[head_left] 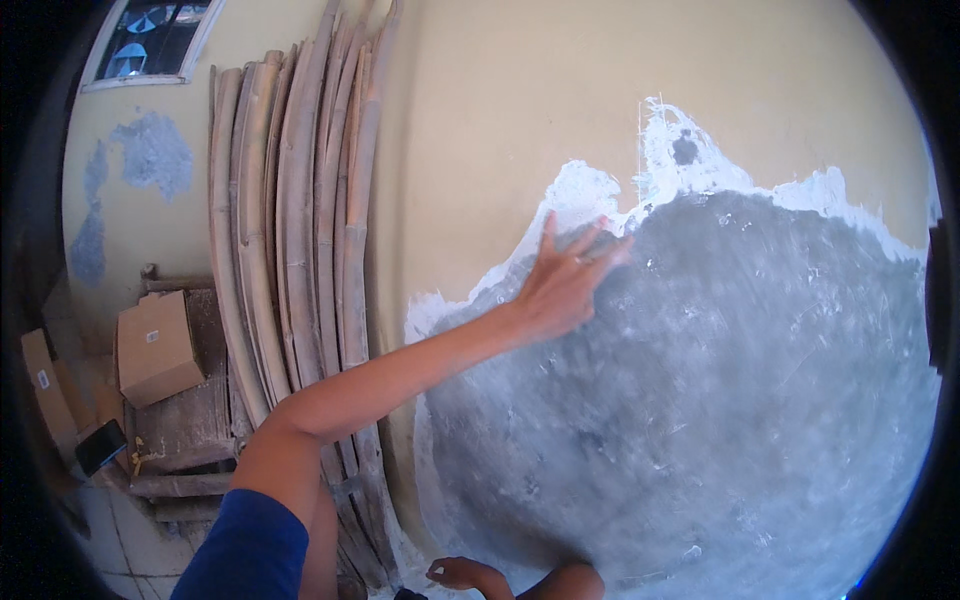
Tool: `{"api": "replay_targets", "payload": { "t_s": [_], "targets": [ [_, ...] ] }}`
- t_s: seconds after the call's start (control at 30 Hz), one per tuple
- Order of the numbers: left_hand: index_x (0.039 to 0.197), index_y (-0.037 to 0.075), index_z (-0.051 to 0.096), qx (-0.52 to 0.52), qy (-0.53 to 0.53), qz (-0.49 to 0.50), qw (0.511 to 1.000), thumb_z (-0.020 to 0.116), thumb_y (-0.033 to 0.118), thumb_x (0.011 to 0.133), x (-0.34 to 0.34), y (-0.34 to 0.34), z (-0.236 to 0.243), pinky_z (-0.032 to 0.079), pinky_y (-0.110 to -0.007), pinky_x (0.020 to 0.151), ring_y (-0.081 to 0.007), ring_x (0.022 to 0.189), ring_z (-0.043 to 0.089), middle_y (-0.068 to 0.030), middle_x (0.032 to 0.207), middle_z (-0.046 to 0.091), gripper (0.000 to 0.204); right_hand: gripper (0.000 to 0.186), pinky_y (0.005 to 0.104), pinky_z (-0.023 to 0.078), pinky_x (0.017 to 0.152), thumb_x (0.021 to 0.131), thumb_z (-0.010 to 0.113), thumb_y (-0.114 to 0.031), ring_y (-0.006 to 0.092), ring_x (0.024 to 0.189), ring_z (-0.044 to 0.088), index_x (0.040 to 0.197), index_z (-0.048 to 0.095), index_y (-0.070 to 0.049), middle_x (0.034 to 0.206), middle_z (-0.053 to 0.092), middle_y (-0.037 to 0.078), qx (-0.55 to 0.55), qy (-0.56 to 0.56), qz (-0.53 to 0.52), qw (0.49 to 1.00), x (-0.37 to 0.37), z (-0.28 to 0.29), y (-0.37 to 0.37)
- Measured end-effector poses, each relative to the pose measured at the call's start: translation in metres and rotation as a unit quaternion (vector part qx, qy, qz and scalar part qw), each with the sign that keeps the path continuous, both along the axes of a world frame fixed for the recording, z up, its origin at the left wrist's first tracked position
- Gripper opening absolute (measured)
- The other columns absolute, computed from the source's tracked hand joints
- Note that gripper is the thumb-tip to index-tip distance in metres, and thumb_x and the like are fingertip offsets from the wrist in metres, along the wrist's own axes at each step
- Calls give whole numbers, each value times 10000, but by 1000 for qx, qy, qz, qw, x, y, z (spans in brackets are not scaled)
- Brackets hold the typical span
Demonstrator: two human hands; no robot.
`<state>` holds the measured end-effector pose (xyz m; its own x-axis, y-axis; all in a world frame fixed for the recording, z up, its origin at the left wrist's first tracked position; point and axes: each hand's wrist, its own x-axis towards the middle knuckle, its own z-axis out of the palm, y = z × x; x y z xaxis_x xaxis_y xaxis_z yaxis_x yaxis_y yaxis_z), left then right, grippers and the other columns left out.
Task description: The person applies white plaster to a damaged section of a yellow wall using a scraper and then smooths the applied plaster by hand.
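Observation:
My left hand (560, 290) reaches up to the wall with its fingers spread and slightly blurred, holding nothing. Its fingertips are at the ragged white border (582, 190) where the cream paint (510, 120) ends. Below and right of that border spreads a large grey bare cement patch (690, 370) with white flecks. Low in the picture, my right hand (468, 574) shows only in part, its fingers curled inward. What it holds, if anything, is hidden; a small dark thing (410, 594) sits just below its fingertips.
Several split bamboo poles (300, 220) lean on the wall left of my arm. Farther left, a cardboard box (156, 350) rests on a worn wooden bench (185, 430), with a dark phone-like thing (100, 447) beside it. A small window (150, 42) is at upper left.

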<state>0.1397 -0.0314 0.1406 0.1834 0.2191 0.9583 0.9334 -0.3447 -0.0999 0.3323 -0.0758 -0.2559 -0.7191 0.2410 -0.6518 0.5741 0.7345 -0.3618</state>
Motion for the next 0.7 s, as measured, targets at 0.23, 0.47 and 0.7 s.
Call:
{"api": "replay_targets", "payload": {
  "t_s": [0.23,0.47,0.7],
  "targets": [
    [1339,105,343,5,-76,118,990,452,-90,677,-37,3,8,107,-614,1015,-251,1319,263,18,1187,569,698,460,428,433,822,873,441,-506,346,956,564,1126,552,-138,1024,609,167,-46,20,15,999,-3,-4,3],
    [1344,98,329,5,-4,-5,1000,448,-68,709,1,1,-2,115,-602,1006,-257,1310,279,5,1187,570,667,467,424,429,836,874,443,-499,341,969,559,1127,554,-122,1056,599,160,-22,21,2,1000,-2,-4,3],
    [1352,101,317,-6,-77,30,997,434,-50,756,-32,5,4,126,-588,1004,-261,1315,270,-2,1223,543,626,454,393,397,887,895,404,-476,314,1040,524,1160,538,-132,1146,564,132,-38,-28,5,999,-3,2,2]
  ]
}}
